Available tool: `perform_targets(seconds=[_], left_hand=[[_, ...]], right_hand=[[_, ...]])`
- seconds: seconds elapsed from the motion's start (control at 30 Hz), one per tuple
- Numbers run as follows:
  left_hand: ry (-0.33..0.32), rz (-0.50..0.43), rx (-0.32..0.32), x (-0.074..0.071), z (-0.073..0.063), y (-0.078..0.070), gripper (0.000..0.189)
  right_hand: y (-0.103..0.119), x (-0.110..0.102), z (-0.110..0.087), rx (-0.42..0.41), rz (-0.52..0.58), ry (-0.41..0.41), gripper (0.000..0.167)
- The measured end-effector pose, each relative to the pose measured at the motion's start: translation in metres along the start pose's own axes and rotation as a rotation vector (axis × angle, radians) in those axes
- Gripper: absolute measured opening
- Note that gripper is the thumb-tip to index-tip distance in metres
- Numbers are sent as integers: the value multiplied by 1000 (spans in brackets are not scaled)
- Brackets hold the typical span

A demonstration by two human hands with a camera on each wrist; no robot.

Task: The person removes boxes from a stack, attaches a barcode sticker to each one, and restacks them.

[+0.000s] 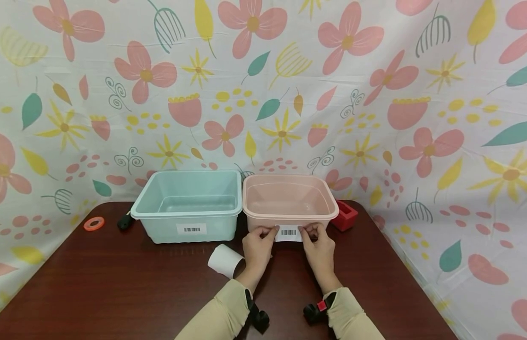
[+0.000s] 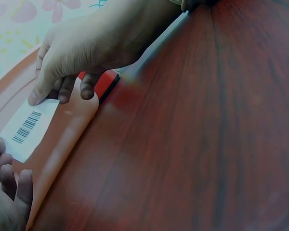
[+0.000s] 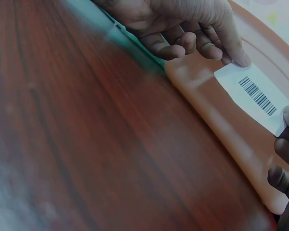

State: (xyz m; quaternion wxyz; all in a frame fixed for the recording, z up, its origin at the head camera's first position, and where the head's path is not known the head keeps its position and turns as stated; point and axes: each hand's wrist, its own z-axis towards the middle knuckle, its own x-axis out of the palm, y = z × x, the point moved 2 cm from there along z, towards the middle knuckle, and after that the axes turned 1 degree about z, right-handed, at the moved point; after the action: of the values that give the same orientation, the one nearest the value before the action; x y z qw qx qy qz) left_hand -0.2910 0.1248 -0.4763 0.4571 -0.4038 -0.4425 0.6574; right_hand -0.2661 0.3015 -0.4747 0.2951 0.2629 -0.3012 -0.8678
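Observation:
A white barcode label is stretched between both hands in front of the pink bin. My left hand pinches its left end between thumb and finger. The right end is pinched by my right hand. In the left wrist view the label spans from the left hand at the lower left to the right hand above. The right wrist view has the label close to the bin's front wall; whether it sticks there I cannot tell.
To the left stands a light blue bin with a barcode label on its front. A white paper roll lies by the left forearm. A red tape dispenser-like object, an orange ring and a dark-handled tool lie farther back.

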Motion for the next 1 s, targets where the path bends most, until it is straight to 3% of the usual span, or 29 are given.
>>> perform_targets(seconds=[0.3, 1.0], left_hand=[[12, 3, -14, 1, 0, 0, 45], [28, 52, 20, 1, 0, 2, 45]], right_hand=[[-2, 1, 1, 2, -15, -12, 23], [2, 0, 0, -9, -97, -22, 26]])
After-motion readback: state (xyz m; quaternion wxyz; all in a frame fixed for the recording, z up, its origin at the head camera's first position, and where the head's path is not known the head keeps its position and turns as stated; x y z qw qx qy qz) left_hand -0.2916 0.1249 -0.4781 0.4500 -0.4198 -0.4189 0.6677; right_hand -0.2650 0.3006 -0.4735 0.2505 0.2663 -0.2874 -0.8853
